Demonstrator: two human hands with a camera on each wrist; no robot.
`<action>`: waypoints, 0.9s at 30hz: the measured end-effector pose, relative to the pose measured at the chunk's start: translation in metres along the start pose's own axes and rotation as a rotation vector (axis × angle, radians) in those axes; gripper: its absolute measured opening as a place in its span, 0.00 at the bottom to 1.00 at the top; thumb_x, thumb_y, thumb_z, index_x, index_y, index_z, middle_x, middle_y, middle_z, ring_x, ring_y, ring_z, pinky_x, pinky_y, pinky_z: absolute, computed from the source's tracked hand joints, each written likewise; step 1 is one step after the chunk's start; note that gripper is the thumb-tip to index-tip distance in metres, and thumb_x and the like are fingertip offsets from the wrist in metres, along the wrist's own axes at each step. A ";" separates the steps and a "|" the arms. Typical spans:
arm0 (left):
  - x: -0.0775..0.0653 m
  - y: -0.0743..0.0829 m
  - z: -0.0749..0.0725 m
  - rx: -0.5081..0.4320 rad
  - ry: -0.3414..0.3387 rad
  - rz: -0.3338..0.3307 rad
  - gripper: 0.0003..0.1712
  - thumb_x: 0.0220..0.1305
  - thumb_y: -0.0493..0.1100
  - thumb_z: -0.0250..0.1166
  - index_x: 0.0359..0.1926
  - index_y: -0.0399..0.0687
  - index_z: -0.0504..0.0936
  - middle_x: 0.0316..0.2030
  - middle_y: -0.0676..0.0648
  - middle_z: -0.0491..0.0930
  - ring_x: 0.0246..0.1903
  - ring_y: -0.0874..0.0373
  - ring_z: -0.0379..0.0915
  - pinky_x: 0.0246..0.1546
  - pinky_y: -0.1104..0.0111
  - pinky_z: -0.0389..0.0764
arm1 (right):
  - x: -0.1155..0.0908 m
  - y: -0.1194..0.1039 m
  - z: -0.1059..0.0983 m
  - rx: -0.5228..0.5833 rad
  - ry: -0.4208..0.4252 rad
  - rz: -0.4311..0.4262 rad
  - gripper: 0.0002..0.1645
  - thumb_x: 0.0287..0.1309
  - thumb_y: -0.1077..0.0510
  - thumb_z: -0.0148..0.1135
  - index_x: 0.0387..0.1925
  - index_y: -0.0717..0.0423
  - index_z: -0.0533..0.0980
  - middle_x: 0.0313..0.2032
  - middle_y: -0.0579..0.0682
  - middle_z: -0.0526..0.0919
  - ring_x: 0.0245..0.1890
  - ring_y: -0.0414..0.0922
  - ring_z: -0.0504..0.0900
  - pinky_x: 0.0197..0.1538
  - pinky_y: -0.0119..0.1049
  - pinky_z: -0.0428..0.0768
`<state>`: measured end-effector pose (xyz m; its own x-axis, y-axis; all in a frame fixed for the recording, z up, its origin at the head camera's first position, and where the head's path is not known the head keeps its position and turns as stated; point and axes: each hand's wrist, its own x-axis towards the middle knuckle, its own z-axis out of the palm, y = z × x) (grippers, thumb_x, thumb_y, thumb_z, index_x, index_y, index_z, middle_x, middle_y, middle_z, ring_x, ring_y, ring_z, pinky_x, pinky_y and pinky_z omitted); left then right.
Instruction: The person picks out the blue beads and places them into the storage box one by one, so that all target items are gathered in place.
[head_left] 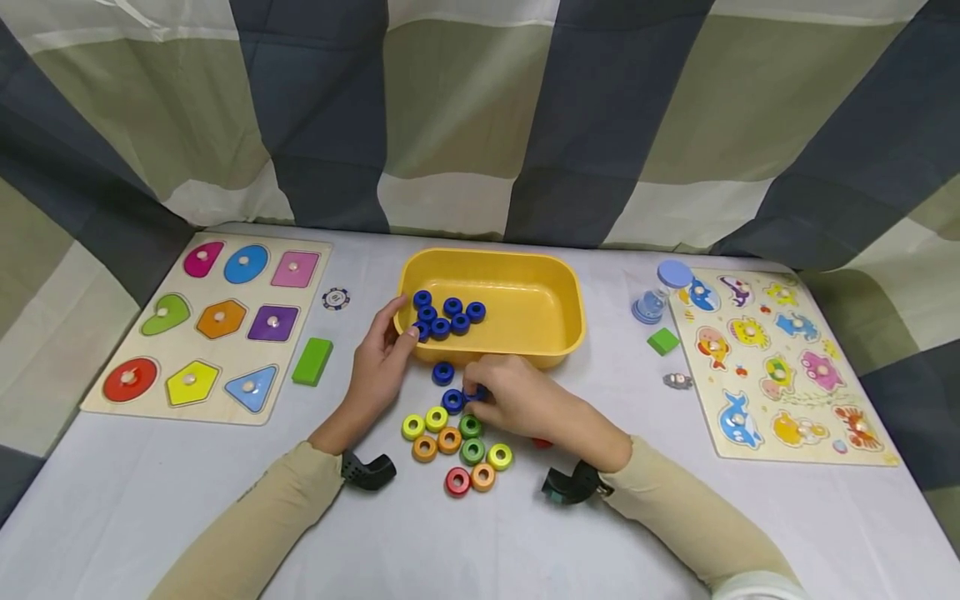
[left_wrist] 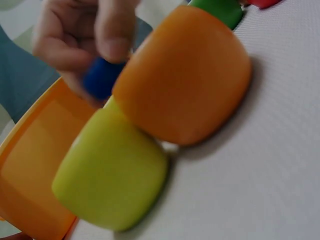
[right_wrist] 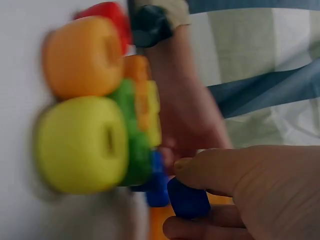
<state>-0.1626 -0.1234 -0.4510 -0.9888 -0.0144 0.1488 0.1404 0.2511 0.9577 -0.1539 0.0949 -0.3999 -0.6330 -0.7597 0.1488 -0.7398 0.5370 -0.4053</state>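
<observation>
My left hand (head_left: 378,362) holds the left front corner of a yellow tub (head_left: 532,304), its thumb at the rim. Several blue rings (head_left: 440,327) lie in the tub's left part. Just in front of the tub, my right hand (head_left: 517,396) pinches a blue ring (right_wrist: 189,201) between thumb and fingers, plainest in the right wrist view. Other blue rings (head_left: 442,373) lie on the cloth beside that hand. Nearer me are yellow rings (head_left: 412,427), orange rings (head_left: 424,449), green rings (head_left: 472,452) and a red ring (head_left: 457,482). Another red piece (head_left: 542,443) is mostly hidden by the right forearm.
A shape puzzle board (head_left: 247,333) lies left, with a green block (head_left: 312,362) and a poker chip (head_left: 336,298) beside it. On the right are a sea-animal puzzle board (head_left: 757,392), a small green block (head_left: 663,341), a clear blue-topped object (head_left: 660,292) and a small grey figure (head_left: 677,381).
</observation>
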 end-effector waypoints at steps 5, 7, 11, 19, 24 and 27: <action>0.000 0.000 -0.001 -0.001 0.001 -0.002 0.29 0.74 0.44 0.51 0.73 0.53 0.60 0.74 0.52 0.58 0.72 0.57 0.55 0.71 0.63 0.64 | 0.002 -0.003 -0.025 0.072 0.101 -0.016 0.07 0.52 0.59 0.71 0.29 0.51 0.78 0.28 0.43 0.82 0.27 0.39 0.77 0.32 0.26 0.79; 0.000 0.000 -0.001 -0.001 0.001 -0.002 0.29 0.74 0.44 0.51 0.73 0.54 0.60 0.74 0.52 0.57 0.72 0.57 0.55 0.71 0.63 0.64 | 0.004 0.000 -0.036 0.092 0.158 -0.007 0.06 0.51 0.60 0.72 0.29 0.54 0.80 0.29 0.45 0.83 0.28 0.41 0.78 0.32 0.29 0.81; 0.001 -0.001 0.000 0.002 0.001 -0.010 0.29 0.74 0.45 0.51 0.73 0.55 0.60 0.74 0.53 0.57 0.72 0.58 0.55 0.71 0.63 0.64 | 0.010 0.012 -0.052 0.100 0.223 0.070 0.07 0.52 0.59 0.72 0.31 0.56 0.81 0.31 0.49 0.86 0.28 0.41 0.80 0.35 0.34 0.84; 0.001 0.000 0.000 -0.011 0.004 -0.010 0.29 0.74 0.44 0.51 0.73 0.54 0.60 0.74 0.53 0.57 0.72 0.56 0.56 0.71 0.62 0.64 | 0.029 0.039 -0.051 0.127 0.207 0.301 0.09 0.54 0.57 0.71 0.36 0.57 0.84 0.33 0.51 0.87 0.28 0.43 0.81 0.33 0.33 0.81; 0.000 0.001 0.000 -0.007 0.003 -0.021 0.29 0.74 0.44 0.51 0.73 0.53 0.60 0.74 0.53 0.57 0.72 0.56 0.56 0.71 0.63 0.64 | 0.040 0.054 -0.044 0.110 0.132 0.383 0.07 0.54 0.57 0.70 0.34 0.55 0.84 0.35 0.49 0.87 0.31 0.44 0.80 0.36 0.35 0.81; 0.001 0.002 0.000 -0.007 0.001 -0.026 0.29 0.74 0.44 0.51 0.73 0.53 0.59 0.74 0.53 0.57 0.72 0.56 0.56 0.71 0.63 0.64 | 0.046 0.060 -0.041 0.104 0.060 0.410 0.06 0.53 0.57 0.71 0.31 0.54 0.84 0.33 0.48 0.86 0.31 0.44 0.79 0.38 0.35 0.79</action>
<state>-0.1629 -0.1226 -0.4493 -0.9921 -0.0217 0.1239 0.1150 0.2434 0.9631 -0.2364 0.1068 -0.3806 -0.8844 -0.4666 0.0075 -0.3990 0.7478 -0.5306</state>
